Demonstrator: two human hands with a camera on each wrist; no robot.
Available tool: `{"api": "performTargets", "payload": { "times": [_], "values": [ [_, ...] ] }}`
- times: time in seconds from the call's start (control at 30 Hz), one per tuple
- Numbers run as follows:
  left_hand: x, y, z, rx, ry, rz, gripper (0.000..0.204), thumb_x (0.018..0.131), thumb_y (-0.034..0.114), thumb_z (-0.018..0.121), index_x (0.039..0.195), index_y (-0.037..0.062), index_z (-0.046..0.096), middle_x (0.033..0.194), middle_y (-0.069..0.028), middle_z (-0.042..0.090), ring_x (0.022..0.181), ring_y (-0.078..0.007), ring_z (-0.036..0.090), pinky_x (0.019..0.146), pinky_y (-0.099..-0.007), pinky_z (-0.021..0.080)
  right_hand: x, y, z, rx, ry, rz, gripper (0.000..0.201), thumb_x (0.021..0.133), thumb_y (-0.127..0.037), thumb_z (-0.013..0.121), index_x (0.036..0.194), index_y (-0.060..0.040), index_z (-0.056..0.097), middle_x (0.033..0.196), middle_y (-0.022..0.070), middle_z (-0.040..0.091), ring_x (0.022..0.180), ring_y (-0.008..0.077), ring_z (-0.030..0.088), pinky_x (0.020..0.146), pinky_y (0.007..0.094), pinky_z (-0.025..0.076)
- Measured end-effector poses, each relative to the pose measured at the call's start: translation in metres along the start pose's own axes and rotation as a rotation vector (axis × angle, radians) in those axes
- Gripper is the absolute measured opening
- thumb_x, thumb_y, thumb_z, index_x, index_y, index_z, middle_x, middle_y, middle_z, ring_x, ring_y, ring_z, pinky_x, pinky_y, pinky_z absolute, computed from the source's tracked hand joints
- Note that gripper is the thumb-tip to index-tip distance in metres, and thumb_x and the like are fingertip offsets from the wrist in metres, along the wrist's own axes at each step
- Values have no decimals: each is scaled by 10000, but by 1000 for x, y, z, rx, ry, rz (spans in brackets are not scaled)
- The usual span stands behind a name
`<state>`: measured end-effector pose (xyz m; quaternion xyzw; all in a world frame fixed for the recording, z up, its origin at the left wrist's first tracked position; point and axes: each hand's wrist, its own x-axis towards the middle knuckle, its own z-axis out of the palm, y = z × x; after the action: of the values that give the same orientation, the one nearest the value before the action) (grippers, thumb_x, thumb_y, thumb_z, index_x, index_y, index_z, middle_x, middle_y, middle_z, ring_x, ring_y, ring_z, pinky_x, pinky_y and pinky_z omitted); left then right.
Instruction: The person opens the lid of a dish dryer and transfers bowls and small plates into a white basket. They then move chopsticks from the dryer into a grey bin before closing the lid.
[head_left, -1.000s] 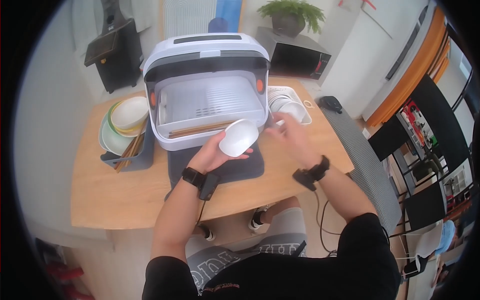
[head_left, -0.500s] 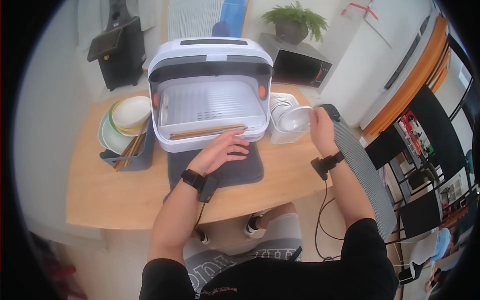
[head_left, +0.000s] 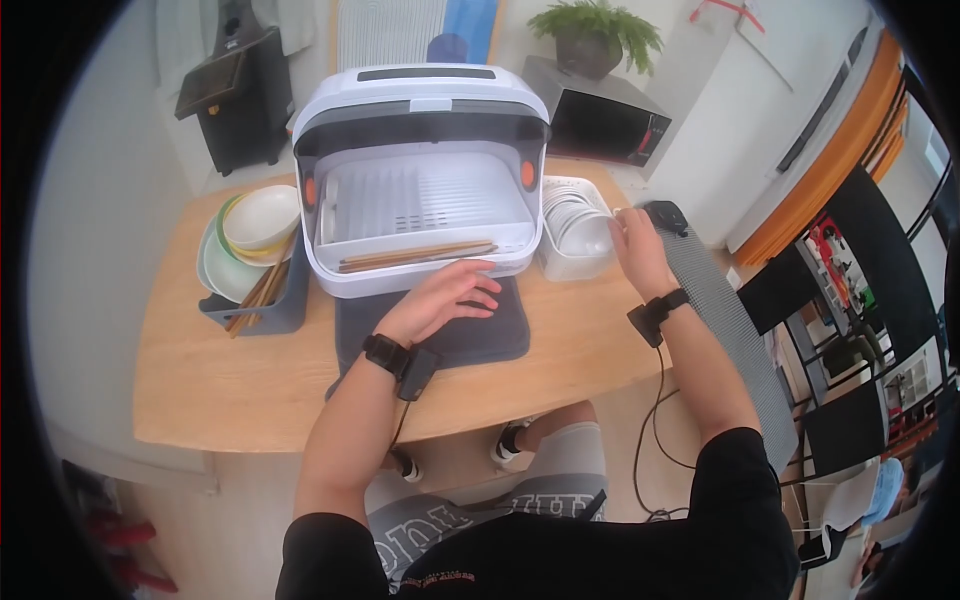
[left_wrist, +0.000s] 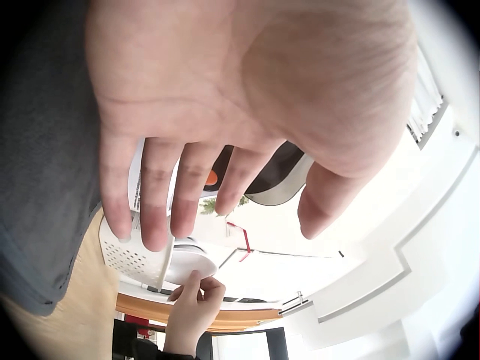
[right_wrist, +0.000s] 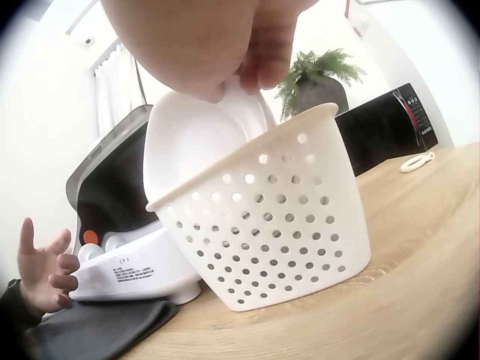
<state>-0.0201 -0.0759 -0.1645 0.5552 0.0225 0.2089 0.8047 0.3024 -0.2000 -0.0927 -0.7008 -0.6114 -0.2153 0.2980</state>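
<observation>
My right hand (head_left: 641, 250) pinches the rim of a white bowl (right_wrist: 191, 135) that stands on edge in a white perforated basket (right_wrist: 262, 225). Behind that bowl, several white dishes (head_left: 565, 205) lean in a row inside the basket, as the head view shows. My left hand (head_left: 445, 303) holds nothing; its fingers are spread and relaxed over the dark grey mat (head_left: 480, 340). Just beyond the left fingertips is the front edge of a white dish cabinet (head_left: 380, 285) with its lid raised. Wooden chopsticks (head_left: 415, 257) lie along the cabinet's front tray.
At the table's left, a grey-blue bin (head_left: 285, 318) holds stacked bowls (head_left: 265, 217), plates and chopsticks. A microwave (head_left: 610, 125) with a potted fern (head_left: 595, 40) on it stands behind the basket. A cream ring-shaped item (right_wrist: 417, 162) lies on the table near the basket.
The white bowl has passed from the left hand to the right and gone right, then down into the basket. The left hand now holds nothing and has stayed over the mat.
</observation>
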Motion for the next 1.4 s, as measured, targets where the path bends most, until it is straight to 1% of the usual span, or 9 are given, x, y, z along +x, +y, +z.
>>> {"api": "performTargets", "payload": {
  "times": [0.07, 0.23, 0.33, 0.4, 0.47, 0.63, 0.83, 1.07, 1.4],
  "values": [
    [0, 1, 1, 18, 0, -8, 459, 1019, 277, 478, 1399, 24, 430, 1227, -155, 573, 1109, -253, 591, 968, -423, 492, -1, 1, 0, -5, -25, 57, 124, 931, -148, 596, 1013, -56, 597, 953, 138, 607, 868, 333, 611, 712, 407, 504],
    [1, 4, 5, 173, 85, -13, 389, 1000, 203, 521, 1340, 18, 490, 1201, -136, 576, 1074, -218, 596, 951, -348, 494, -1, -1, 4, -86, 24, -177, 320, 932, -86, 557, 1251, -81, 579, 1107, 153, 616, 1006, 333, 594, 838, 399, 491],
    [13, 5, 20, 422, 171, 31, 378, 987, 157, 536, 1334, 12, 498, 1197, -118, 583, 1063, -195, 596, 940, -320, 491, -5, 0, 7, 105, -14, -86, 377, 944, -47, 490, 1316, -93, 532, 1193, 173, 603, 1073, 349, 582, 890, 395, 484],
    [29, 11, 37, 564, 175, -1, 453, 947, 123, 585, 1368, 12, 460, 1289, -172, 541, 1122, -263, 585, 972, -355, 475, -9, -1, 13, 136, -51, -11, 413, 938, -29, 461, 1344, -92, 506, 1202, 182, 599, 1088, 351, 577, 908, 401, 475],
    [44, 24, 69, 1467, 109, 203, 600, 899, 129, 631, 1439, 56, 378, 1409, -239, 424, 1259, -370, 489, 1048, -402, 430, -14, 4, 14, 173, -111, 54, 449, 933, -11, 432, 1372, -92, 479, 1210, 191, 595, 1103, 354, 573, 926, 407, 467],
    [117, 2, 91, 1727, 158, 535, 782, 809, 107, 688, 1456, -45, 275, 1484, -279, 308, 1349, -426, 369, 1077, -429, 391, -9, 3, 18, 146, -95, 30, 515, 883, 22, 437, 1379, -113, 470, 1222, 167, 607, 1048, 350, 616, 860, 418, 514],
    [147, -29, 93, 1659, 309, 419, 846, 814, 105, 698, 1432, -150, 179, 1474, -332, 289, 1311, -458, 405, 1075, -434, 386, -9, 5, 23, 138, -11, -5, 486, 872, 14, 446, 1338, -107, 509, 1166, 141, 634, 1008, 334, 631, 814, 417, 528],
    [152, -36, 92, 1596, 343, 354, 873, 834, 147, 716, 1428, -164, 156, 1452, -362, 291, 1302, -478, 404, 1073, -431, 387, -5, 1, 21, 178, -96, 74, 455, 891, 21, 414, 1318, -87, 527, 1234, 170, 617, 1073, 342, 616, 885, 412, 508],
    [157, -39, 88, 1587, 355, 345, 906, 782, 90, 735, 1438, -141, 153, 1414, -332, 333, 1254, -459, 450, 1021, -435, 429, 1, 3, 26, 71, -64, 7, 373, 884, -62, 476, 1250, -61, 548, 1073, 157, 656, 925, 340, 657, 764, 433, 543]
  ]
}}
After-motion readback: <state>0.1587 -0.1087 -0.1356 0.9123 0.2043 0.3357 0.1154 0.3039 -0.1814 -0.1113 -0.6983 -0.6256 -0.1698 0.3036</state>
